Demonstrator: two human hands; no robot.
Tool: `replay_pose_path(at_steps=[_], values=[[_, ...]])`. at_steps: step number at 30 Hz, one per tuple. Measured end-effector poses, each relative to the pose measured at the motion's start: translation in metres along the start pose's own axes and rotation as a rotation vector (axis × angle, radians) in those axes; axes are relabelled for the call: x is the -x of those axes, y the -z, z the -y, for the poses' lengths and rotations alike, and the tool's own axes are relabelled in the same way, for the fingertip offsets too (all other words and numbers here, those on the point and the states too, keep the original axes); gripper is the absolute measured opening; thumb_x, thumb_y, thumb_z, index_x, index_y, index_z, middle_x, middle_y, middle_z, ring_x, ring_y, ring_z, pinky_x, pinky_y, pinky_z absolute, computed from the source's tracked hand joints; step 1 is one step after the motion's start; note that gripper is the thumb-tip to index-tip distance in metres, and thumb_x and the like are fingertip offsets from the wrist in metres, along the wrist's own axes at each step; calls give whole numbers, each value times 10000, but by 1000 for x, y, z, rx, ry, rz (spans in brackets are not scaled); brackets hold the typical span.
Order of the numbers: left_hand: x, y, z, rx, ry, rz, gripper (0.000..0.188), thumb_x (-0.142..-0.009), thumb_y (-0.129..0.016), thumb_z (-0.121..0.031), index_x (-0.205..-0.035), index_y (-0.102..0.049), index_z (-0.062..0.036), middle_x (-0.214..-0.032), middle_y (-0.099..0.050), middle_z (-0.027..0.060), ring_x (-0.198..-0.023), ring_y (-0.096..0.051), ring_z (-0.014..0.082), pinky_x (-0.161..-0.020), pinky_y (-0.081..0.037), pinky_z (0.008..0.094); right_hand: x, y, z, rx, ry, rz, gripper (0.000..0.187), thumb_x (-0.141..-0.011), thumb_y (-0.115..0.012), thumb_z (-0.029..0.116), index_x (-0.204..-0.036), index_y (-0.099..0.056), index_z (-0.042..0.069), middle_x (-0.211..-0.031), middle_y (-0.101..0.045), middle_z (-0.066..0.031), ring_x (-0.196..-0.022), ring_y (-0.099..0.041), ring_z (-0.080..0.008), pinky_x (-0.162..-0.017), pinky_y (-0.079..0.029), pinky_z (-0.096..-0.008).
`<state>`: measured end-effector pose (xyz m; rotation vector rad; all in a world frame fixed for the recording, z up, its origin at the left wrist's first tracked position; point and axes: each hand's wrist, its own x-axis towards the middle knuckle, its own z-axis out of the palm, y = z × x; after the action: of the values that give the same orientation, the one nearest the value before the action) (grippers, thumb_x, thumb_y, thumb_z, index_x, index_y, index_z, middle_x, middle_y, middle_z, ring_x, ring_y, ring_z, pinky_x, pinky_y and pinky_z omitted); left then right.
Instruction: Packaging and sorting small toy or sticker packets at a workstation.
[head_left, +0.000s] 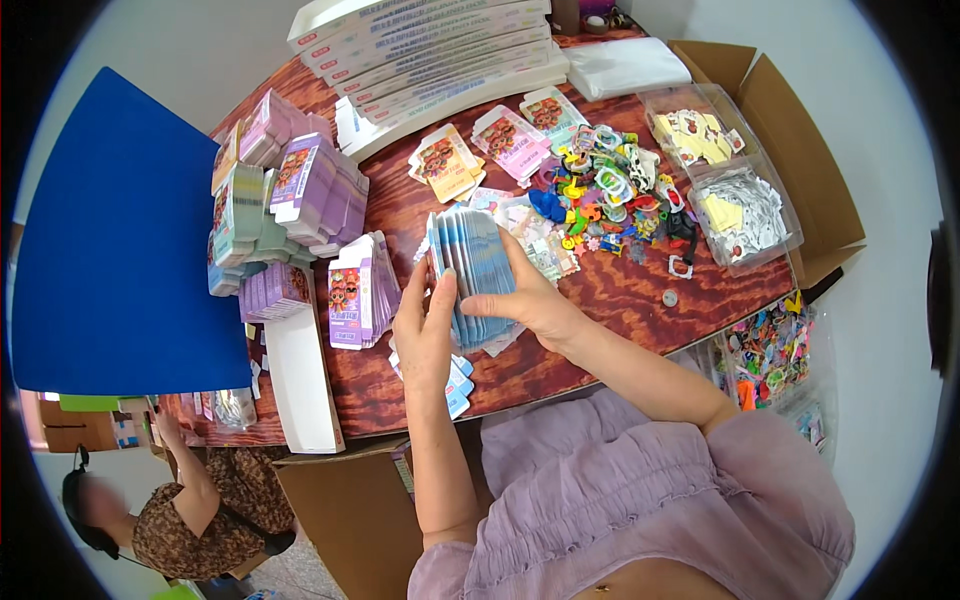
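Observation:
A thick stack of flat, folded light-blue card boxes (467, 245) is held upright between both hands above the table. My left hand (425, 325) presses on the stack's left side, fingers mostly behind it. My right hand (535, 300) wraps the right side, its thumb lying across the front. A few more blue flat boxes (458, 390) lie below the left wrist. Just left of my hands stands a row of purple flat boxes (375, 290). Beyond the stack lie orange (445, 165), pink (512, 145) and green (552, 115) flat boxes.
Colourful small trinkets (610, 195) are heaped to the right, beside clear tubs (740, 215) of small cards. White cartons (430, 50) are stacked at the back. Bundled boxes (320, 185) stand before a blue panel (130, 250). Another person (190, 500) works at lower left.

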<state>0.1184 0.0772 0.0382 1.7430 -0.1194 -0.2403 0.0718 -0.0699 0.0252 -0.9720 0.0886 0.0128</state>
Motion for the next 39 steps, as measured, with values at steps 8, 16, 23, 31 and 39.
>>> replay_pose_path(at_steps=[8,16,23,31,39], values=[[7,8,-13,36,15,-53,552,-959,-597,-270,-1365,-471,82,-1232,-607,162,-1091,-573,174,-944,-436,286,-4,-3,1,29,-66,15,930,-795,-664,38,-1535,-103,42,-1410,-430,-120,-1294,-452,-194,-1054,-385,-339],[11,12,-19,135,-32,-55,529,-970,-582,-202,-1392,-434,80,-1249,-582,142,-1106,-550,157,-955,-427,287,-25,-4,-2,-35,-75,40,770,-790,-574,25,-1484,-241,11,-1376,-472,-135,-1263,-489,-202,-1026,-421,-348],[10,28,-18,248,-98,-235,507,-975,-534,-163,-1402,-407,78,-1202,-574,119,-1017,-576,151,-832,-500,281,-120,12,-4,-138,-176,129,486,-815,-653,36,-1280,-524,-20,-1168,-654,-163,-1020,-672,-251,-908,-537,-404],[40,51,24,202,123,-107,504,-966,-520,-172,-1404,-415,54,-1187,-593,126,-1014,-620,200,-776,-530,309,-268,22,-41,49,-187,15,371,-800,-710,69,-1146,-627,-39,-1059,-697,-161,-927,-699,-270,-830,-557,-397],[78,51,45,-436,57,-296,671,-826,-704,-186,-1402,-426,15,-1245,-536,212,-1134,-551,342,-958,-438,405,-285,5,-83,789,14,-377,568,-679,-826,255,-1091,-605,-66,-1040,-679,-190,-919,-678,-296,-812,-528,-376]])
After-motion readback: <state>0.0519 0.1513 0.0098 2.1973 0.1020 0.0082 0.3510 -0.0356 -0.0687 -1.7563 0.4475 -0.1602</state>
